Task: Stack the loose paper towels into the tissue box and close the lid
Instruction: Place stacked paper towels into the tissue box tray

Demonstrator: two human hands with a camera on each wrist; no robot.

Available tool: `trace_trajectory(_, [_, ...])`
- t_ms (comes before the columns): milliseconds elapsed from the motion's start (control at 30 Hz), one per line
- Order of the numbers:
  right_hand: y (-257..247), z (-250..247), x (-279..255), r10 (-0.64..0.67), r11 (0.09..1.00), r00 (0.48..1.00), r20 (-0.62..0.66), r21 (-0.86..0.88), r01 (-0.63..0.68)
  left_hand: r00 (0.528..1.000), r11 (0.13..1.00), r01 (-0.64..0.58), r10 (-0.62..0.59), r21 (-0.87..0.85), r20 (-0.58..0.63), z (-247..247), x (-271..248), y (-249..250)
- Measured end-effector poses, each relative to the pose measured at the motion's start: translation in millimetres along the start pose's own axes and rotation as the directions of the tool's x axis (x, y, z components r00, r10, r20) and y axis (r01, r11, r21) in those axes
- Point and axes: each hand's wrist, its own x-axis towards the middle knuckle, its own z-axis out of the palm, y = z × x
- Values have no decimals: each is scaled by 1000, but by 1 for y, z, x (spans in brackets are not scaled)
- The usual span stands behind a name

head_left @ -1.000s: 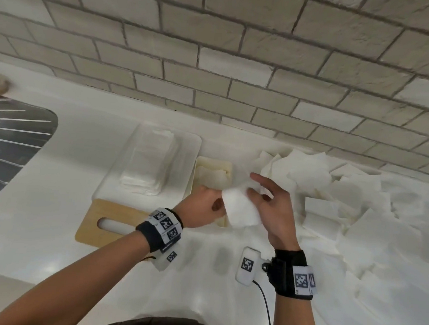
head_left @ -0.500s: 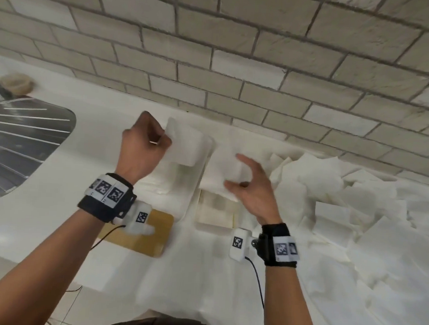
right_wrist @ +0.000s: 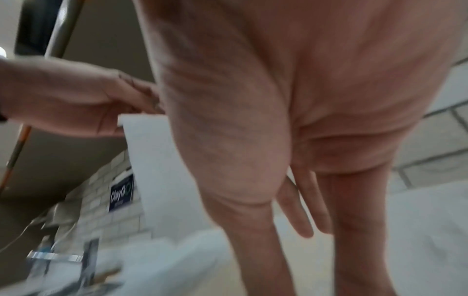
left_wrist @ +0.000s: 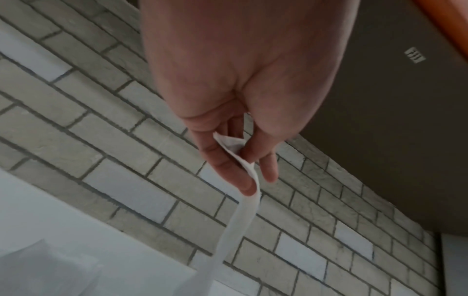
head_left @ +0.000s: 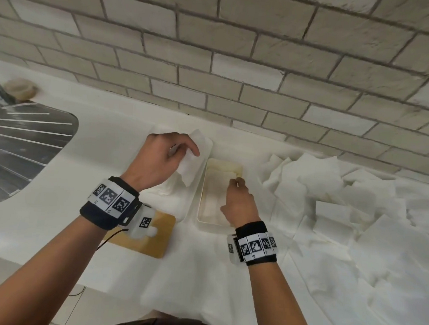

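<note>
On the white counter (head_left: 42, 214), between the sink (head_left: 21, 145) and the heap of loose towels (head_left: 356, 208), we are working over two open containers set side by side. We are pinching one paper towel (head_left: 189, 165) between the thumb and fingers of the left hand (head_left: 158, 159), and the sheet is hanging free above the clear tray (head_left: 193, 196), where a stack seems to lie, though glare is blurring it. Holding the sheet by one edge is letting it drop flat. We are reaching the right hand (head_left: 238, 201) into the cream box (head_left: 235, 167), fingers extended and holding nothing, probably to press the contents level. The wooden lid (head_left: 158, 236) is lying on the counter just in front of the tray, clear of both openings, so filling is going on unobstructed; closing is not yet done.
</note>
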Motion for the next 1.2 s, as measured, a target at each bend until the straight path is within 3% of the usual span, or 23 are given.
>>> trace_trajectory(67, [5,-25,-13,-25,989,996,-86,141,37,998,1000,-11,12,-18,58,0,2,13])
trace_trajectory(133, [9,-54,-29,-109,898,960,-260,389,207,988,997,-59,65,-45,139,-2,6,25])
trace_trajectory(200, [6,-79,-48,-224,665,915,-335,634,395,964,991,-104,120,-80,236,-3,12,37])
trace_trajectory(267, [1,-86,-63,-284,457,895,-344,772,441,941,986,-130,156,-105,302,-1,20,46])
trace_trajectory(367, [-2,-69,-72,-100,347,920,-379,853,389,942,979,-164,191,-117,275,8,42,43])
trace_trajectory(433, [-1,-51,-78,45,316,908,-417,868,383,942,977,-203,211,-57,261,21,59,29])
trace_trajectory(467, [0,-43,-81,91,333,897,-433,862,383,937,977,-213,212,-27,276,29,67,20])
trace_trajectory(533, [3,-27,-81,128,459,883,-451,816,351,921,976,-215,195,21,338,50,78,7])
trace_trajectory(633, [7,-3,-69,162,641,915,-369,745,187,897,978,-191,141,81,419,81,82,-8])
trace_trajectory(733, [7,12,-49,230,708,955,-186,706,-33,913,968,-172,87,182,398,105,76,-22])
trace_trajectory(833, [4,22,-31,244,752,965,-95,648,-126,905,975,-119,28,189,425,116,63,-29])
trace_trajectory(933, [-1,26,-24,212,816,977,-29,556,-161,788,947,-139,-70,288,612,128,50,-34])
trace_trajectory(1000, [0,23,-27,175,854,984,32,493,-167,697,879,-236,-145,415,702,141,39,-39])
trace_trajectory(1033, [5,20,-30,163,863,987,17,483,-150,665,831,-287,-184,476,724,147,34,-40])
trace_trajectory(1100, [20,10,-38,173,856,976,-136,511,-81,629,770,-342,-238,538,740,160,23,-45])
trace_trajectory(1200, [57,-3,-57,233,893,908,-349,447,-58,601,752,-355,-272,556,752,170,12,-50])
